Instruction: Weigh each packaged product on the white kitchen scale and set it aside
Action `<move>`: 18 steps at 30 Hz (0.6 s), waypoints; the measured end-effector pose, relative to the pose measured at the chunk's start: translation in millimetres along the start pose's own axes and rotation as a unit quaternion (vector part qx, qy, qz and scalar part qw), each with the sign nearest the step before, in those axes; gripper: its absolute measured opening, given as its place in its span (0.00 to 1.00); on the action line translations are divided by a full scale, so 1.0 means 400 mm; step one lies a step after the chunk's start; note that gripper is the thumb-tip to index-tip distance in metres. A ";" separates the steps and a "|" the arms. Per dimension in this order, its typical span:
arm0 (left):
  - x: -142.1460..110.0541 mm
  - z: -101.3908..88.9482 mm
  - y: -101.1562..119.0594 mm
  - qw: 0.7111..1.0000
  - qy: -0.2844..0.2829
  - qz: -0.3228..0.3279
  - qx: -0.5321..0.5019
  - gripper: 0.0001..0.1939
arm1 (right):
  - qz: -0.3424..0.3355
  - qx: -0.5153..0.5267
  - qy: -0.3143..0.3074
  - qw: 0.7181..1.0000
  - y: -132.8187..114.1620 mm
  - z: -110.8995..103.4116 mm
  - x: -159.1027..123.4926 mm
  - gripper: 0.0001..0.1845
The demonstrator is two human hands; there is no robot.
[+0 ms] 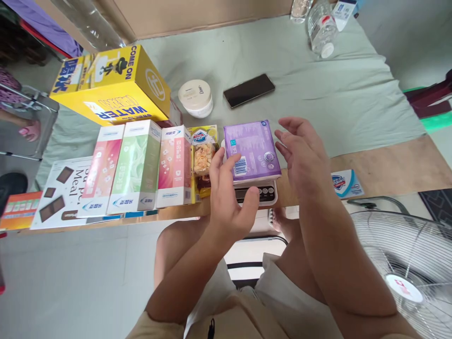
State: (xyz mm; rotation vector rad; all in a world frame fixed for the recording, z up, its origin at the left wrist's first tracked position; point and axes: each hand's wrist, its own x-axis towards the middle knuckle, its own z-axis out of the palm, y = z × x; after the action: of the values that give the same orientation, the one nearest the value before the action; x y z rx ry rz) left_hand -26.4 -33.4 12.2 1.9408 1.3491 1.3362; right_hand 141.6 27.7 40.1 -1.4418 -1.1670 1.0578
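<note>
A purple plastic-wrapped packet (252, 146) with a barcode lies flat on a white digital scale (268, 200) at the table's front edge. Over the packet's left side is my left hand (229, 193), its fingers spread; whether the fingertips touch the wrap I cannot tell. My right hand (303, 146) is just beyond the packet's right edge, fingers extended and nothing held. Part of the scale's dark display with round buttons shows below the packet. Close to my left hand lie a wrapped snack (204, 157) and a yellow package (213, 129).
Pink and green cartons (136, 165) stand at left before a large yellow box (116, 94). Behind are a white Dove tub (196, 98), a black phone (249, 91) and a clear bottle (322, 30). A soap box (346, 183) sits at right, near a fan (406, 263).
</note>
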 end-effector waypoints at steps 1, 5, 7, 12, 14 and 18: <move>-0.001 0.003 -0.002 1.000 -0.002 -0.001 -0.004 0.27 | 0.002 -0.002 0.000 1.000 -0.002 0.006 0.000 0.16; -0.005 0.017 -0.001 0.999 -0.037 -0.012 -0.004 0.30 | 0.045 -0.013 -0.026 0.999 0.004 0.013 0.004 0.17; -0.005 0.025 0.004 0.999 -0.047 0.001 -0.004 0.32 | 0.062 -0.012 -0.043 0.997 0.006 0.014 0.002 0.21; 0.002 0.049 0.021 0.999 -0.027 0.025 -0.012 0.29 | 0.057 -0.023 -0.048 0.997 -0.006 0.015 -0.003 0.24; 0.001 0.054 0.028 0.999 -0.022 -0.018 -0.021 0.28 | 0.075 -0.017 -0.062 0.995 -0.013 0.010 -0.001 0.24; -0.006 0.047 0.036 0.994 -0.036 -0.090 -0.048 0.29 | 0.097 -0.015 -0.030 0.995 -0.014 -0.019 0.012 0.25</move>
State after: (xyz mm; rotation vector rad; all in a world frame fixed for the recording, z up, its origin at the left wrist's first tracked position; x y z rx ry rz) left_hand -3.2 -38.5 13.6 1.7419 1.3645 1.2110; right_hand 149.1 31.7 46.6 -1.5823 -1.1050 1.2284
